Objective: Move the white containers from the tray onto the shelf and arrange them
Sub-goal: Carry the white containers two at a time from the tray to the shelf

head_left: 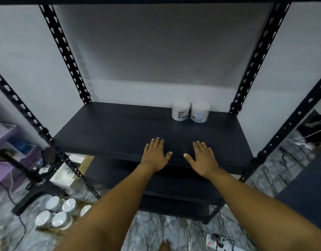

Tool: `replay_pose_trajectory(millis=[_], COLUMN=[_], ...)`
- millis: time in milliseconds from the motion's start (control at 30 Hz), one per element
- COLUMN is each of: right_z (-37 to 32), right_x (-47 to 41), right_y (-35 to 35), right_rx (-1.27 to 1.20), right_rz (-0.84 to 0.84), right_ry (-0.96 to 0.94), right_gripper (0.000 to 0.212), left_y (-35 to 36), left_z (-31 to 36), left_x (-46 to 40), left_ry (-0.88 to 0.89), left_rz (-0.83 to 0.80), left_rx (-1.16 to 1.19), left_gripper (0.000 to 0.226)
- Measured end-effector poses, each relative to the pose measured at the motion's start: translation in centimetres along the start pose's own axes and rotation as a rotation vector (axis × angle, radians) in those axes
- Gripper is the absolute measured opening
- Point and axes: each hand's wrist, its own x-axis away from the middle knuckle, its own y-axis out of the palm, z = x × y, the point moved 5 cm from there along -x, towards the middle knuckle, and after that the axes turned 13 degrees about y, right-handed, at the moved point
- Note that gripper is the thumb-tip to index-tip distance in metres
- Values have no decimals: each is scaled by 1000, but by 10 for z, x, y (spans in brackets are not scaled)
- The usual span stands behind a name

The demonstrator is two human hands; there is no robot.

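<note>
Two white containers stand side by side at the back right of the black shelf [119, 131]: one with a green label [180, 111], one with a blue label [200, 111]. My left hand [155, 153] and my right hand [203, 157] lie flat, palms down, on the shelf's front edge, fingers spread, holding nothing. Several more white containers [59, 212] sit in a blurred group on the floor at the lower left; the tray under them is hard to make out.
Black perforated uprights [69, 57] frame the shelf, with lower shelves [174, 187] beneath. A black stand base and cable [27, 198] lie on the marble floor at left. A power strip [217, 241] lies at the bottom right. A foot [164, 246] shows below.
</note>
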Motion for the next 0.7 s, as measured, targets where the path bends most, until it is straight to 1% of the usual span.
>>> replay_pose_trajectory(millis=[167, 333, 700], right_z=[-32, -76, -217], right_x=[43, 73, 117], right_y=[22, 38, 91], right_rx=[-15, -3, 31], right_rz=[-59, -96, -192], right_ry=[-49, -145, -368], right_gripper=[81, 81, 79], left_y=[7, 7, 1], left_z=[-20, -49, -162], left_x=[64, 118, 229], left_ry=[-78, -150, -407], left_rz=[-3, 41, 149], left_rx=[37, 19, 67], left_gripper=[73, 73, 74])
